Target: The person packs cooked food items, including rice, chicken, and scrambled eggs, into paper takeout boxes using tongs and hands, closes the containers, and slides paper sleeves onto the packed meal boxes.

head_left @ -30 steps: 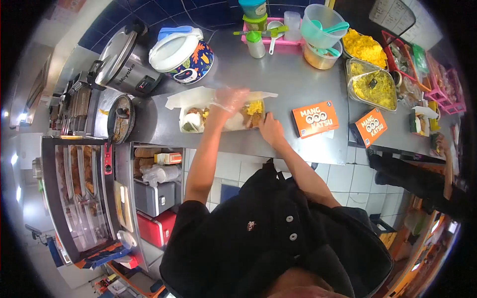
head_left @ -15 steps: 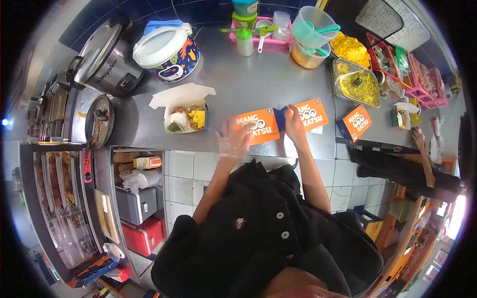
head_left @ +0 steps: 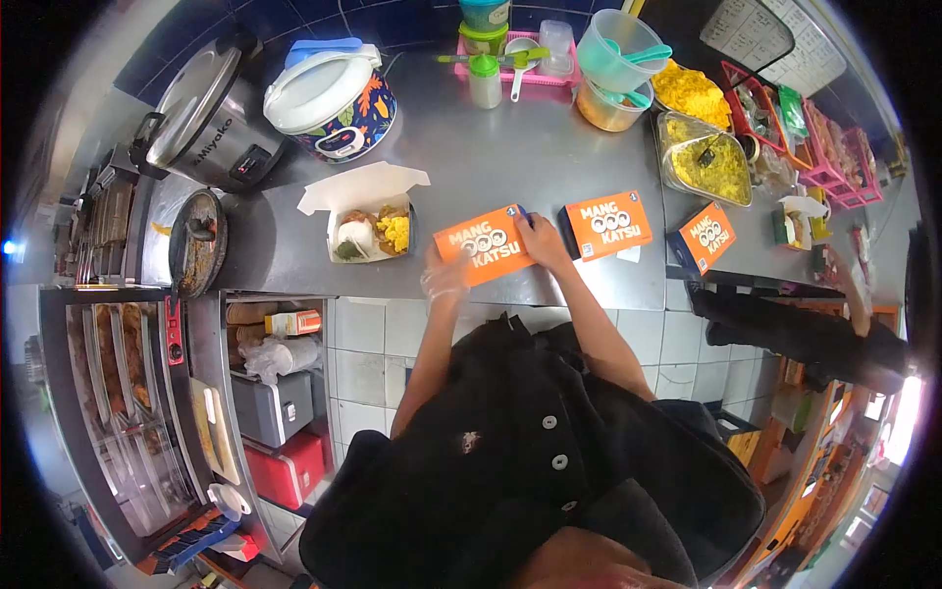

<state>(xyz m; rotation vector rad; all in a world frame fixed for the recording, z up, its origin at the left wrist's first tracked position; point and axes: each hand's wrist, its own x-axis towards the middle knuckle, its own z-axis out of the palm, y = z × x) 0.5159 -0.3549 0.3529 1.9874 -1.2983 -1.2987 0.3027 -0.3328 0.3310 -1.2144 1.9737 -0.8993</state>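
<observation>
On the steel counter a closed orange box (head_left: 483, 245) lies between my two hands. My left hand (head_left: 446, 278), in a clear plastic glove, is closed on the box's left end. At its upper right corner, my right hand (head_left: 541, 240) is bare and grips the box's right end. An open white box (head_left: 371, 218) with rice, yellow food and brown food stands to the left. Right of my right hand sits a second closed orange box (head_left: 607, 225), and beyond it a third one (head_left: 706, 239).
A patterned rice cooker (head_left: 339, 108), a steel cooker (head_left: 211, 123) and a stone mortar (head_left: 198, 243) stand at left. Behind are plastic tubs (head_left: 613, 49) and a tray of yellow food (head_left: 705, 162). A person in dark clothes (head_left: 795, 329) stands at far right.
The lid of the box between my hands is now closed and the box lies slightly tilted, a little left of before. It has parted from the second orange box. The co-worker's arm has moved.
</observation>
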